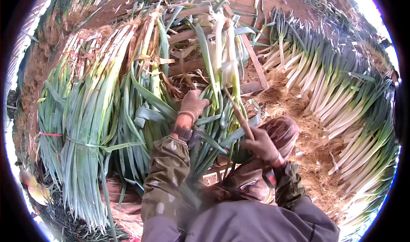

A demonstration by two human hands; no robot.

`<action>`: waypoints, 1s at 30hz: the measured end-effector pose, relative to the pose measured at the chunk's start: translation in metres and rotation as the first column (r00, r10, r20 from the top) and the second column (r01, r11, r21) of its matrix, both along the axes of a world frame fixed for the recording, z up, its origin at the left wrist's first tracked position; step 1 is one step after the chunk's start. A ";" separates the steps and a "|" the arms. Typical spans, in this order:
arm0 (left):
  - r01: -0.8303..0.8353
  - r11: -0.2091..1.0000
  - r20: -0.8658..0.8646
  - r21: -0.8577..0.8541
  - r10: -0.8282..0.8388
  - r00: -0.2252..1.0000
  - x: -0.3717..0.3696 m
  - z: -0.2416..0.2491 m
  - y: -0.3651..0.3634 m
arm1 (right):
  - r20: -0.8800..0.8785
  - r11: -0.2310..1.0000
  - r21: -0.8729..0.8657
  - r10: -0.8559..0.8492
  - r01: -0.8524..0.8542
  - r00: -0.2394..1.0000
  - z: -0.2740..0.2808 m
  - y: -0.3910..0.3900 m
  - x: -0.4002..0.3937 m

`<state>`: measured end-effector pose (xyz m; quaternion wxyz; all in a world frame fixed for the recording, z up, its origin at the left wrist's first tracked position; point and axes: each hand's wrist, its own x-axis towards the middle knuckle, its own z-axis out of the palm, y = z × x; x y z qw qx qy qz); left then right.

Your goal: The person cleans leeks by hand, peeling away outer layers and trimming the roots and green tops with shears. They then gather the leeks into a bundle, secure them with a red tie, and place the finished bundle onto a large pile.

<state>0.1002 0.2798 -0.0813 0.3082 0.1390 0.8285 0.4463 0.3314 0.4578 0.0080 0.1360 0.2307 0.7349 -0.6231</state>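
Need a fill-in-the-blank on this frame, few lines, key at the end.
Rather than bare, the left hand and right hand are ____.
The wooden stick is in the ____ hand.
The tied green-onion bundle lies nearer the ____ hand.

Missing words: gloved; right; left.

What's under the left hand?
Green leek leaves show around the left hand. Whatever lies right beneath its palm is covered, so I can't tell.

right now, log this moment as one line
left hand: at leek leaves | right hand: gripping stick | tied leek bundle: person's left | leek row: person's right
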 end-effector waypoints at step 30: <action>-0.326 0.938 -0.774 -0.117 0.119 0.621 0.028 0.049 -0.051 | -0.132 0.938 0.208 0.307 -0.277 0.942 -0.020 -0.038 -0.060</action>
